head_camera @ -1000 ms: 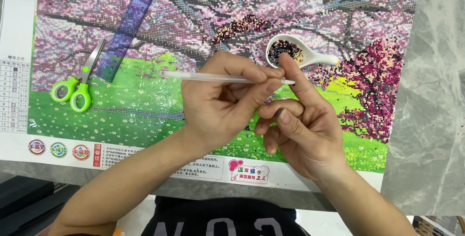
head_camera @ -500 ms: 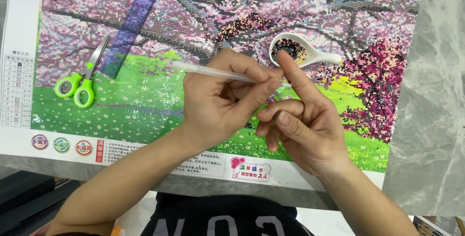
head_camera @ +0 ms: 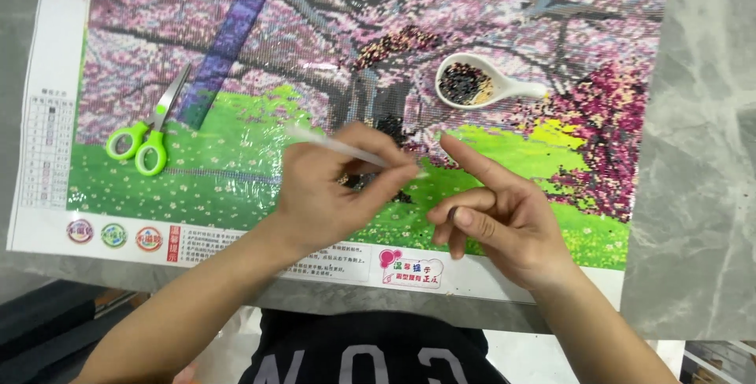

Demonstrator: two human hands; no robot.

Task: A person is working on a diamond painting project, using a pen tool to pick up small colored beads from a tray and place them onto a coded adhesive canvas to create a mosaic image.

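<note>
My left hand (head_camera: 335,191) grips a thin white pen tool (head_camera: 339,146), its tip pointing right toward my right hand. My right hand (head_camera: 492,211) holds nothing, with the index finger stretched out toward the pen tip and the other fingers curled. Both hands hover over a bead-mosaic canvas (head_camera: 236,37) showing pink blossom trees above a green meadow. A white spoon-shaped dish (head_camera: 480,85) holding dark and pale beads lies on the canvas just beyond my right hand.
Green-handled scissors (head_camera: 150,136) lie on the canvas at the left. A purple strip (head_camera: 232,33) runs diagonally across the upper left. The canvas rests on a grey marbled table (head_camera: 701,155), whose near edge is by my body. A printed colour chart (head_camera: 47,144) lines the left margin.
Both hands have drawn back toward me and down, away from the white dish. The pen tip has come off my right index finger, leaving a small gap.
</note>
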